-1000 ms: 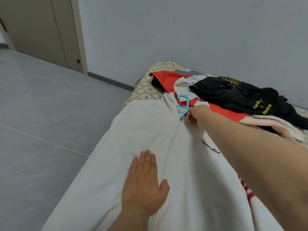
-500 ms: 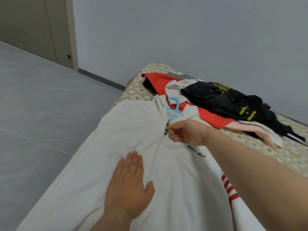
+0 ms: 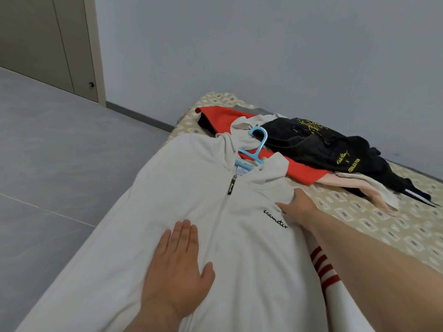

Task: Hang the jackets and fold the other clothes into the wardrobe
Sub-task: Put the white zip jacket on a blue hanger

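— What are the fingers doing?
— The left hand [image 3: 177, 267] lies flat, fingers straight and together, pressing the cream zip-up jacket [image 3: 191, 200] just beside its zip. The right hand [image 3: 297, 207] rests by the black "ecameter" lettering [image 3: 275, 219]. I cannot tell whether its fingers grip the cloth.
— And the jacket?
— It is spread front-up on the patterned bed [image 3: 395, 221], zipped, with a blue hanger [image 3: 260, 144] hooking out of its collar. Beyond it lie a red garment [image 3: 304, 172] and a black jacket with yellow print [image 3: 318, 144].
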A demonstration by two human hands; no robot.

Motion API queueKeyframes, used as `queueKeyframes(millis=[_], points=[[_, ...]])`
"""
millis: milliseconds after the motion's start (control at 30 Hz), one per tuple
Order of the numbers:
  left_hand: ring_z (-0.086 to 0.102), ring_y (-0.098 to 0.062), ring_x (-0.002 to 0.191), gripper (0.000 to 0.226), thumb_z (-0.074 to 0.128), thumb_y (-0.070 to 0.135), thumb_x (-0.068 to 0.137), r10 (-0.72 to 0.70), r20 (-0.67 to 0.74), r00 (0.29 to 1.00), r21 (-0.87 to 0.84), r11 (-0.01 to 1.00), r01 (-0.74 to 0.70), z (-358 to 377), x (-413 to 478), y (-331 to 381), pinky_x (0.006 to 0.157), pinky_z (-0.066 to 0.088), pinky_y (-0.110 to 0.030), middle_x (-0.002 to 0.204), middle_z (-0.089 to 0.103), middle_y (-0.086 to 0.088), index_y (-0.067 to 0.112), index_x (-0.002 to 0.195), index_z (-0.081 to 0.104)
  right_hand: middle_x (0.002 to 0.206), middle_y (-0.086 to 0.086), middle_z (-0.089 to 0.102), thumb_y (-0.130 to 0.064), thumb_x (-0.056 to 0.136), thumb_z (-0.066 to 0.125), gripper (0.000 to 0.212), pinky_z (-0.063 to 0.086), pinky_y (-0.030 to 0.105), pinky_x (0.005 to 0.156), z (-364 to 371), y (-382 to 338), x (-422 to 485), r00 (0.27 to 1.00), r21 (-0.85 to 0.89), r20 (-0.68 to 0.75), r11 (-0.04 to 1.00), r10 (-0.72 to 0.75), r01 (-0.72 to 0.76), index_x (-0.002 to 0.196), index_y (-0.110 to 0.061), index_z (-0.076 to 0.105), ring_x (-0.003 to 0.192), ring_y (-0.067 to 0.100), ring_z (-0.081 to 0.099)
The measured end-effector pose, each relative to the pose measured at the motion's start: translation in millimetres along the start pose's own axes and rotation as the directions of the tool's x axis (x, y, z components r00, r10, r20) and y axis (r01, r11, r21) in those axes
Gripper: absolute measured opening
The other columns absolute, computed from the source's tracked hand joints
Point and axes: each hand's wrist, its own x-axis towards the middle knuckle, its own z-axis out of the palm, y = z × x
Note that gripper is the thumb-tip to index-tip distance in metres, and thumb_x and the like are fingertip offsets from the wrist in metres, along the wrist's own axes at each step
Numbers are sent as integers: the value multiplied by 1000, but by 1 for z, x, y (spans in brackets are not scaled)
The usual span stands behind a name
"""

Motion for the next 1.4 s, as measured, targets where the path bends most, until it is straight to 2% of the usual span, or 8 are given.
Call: queueKeyframes(millis=[233,333,500,733,1033,1133,1300,1400], points=[[55,-28,128,77,41,51,75,1,-5,1000,-10,1000,-1,1,0,0,106,26,-42,137,57,-17,-2,128,62,112,10,55,-23,75,75,46,43,39,76,-20,-45,-14,954,-331,-96,913,-284,239,109,-14,45,104,33,55],[52,-27,131,79,40,51,76,-12,-25,1000,-25,1000,12,3,1,0,107,24,-42,141,54,-16,-1,132,59,104,7,52,-14,75,66,31,38,35,73,-20,-62,-19,932,-146,-123,935,-342,324,100,-14,46,97,28,52],[14,-23,151,87,21,56,82,-6,-41,999,-20,1000,6,6,4,0,117,1,-40,162,16,-11,6,153,24,100,7,66,-52,94,46,43,49,40,75,-20,-82,-27,903,-122,-129,910,-410,396,113,-16,59,91,32,60],[60,-27,123,76,44,52,72,32,58,998,-80,996,-28,-2,1,-3,107,23,-39,132,61,-16,0,123,66,78,3,66,-43,96,51,35,41,35,60,-36,-78,-56,880,-186,-61,871,-472,454,90,-13,67,76,26,58],[33,-9,143,54,50,49,93,-16,110,994,-384,922,58,-32,-26,-15,118,6,-18,152,38,12,23,140,52,82,10,69,-28,90,67,23,49,40,67,-118,-85,-130,876,-66,-19,875,-481,479,90,-6,71,76,31,60],[58,-9,107,23,60,42,90,-196,-36,980,-616,777,133,-75,-40,-21,100,43,-25,110,65,17,29,108,69,72,-5,67,-24,87,73,8,45,28,60,-160,-84,-170,853,167,18,843,-522,512,85,-17,76,64,10,52],[50,-21,113,53,54,44,76,-168,-624,763,-448,877,-174,-207,-68,-35,98,37,-34,119,58,2,18,123,58,79,-2,72,-21,84,73,5,52,26,66,-217,-95,-264,752,204,79,749,-655,630,84,-25,77,67,-2,55],[49,-16,116,75,44,69,70,-66,-533,844,-340,930,-142,-286,-107,-42,98,39,-34,125,57,8,26,132,53,67,-6,61,-23,83,71,7,45,28,61,-234,-102,-327,689,183,86,691,-720,699,80,-16,74,65,-1,49]])
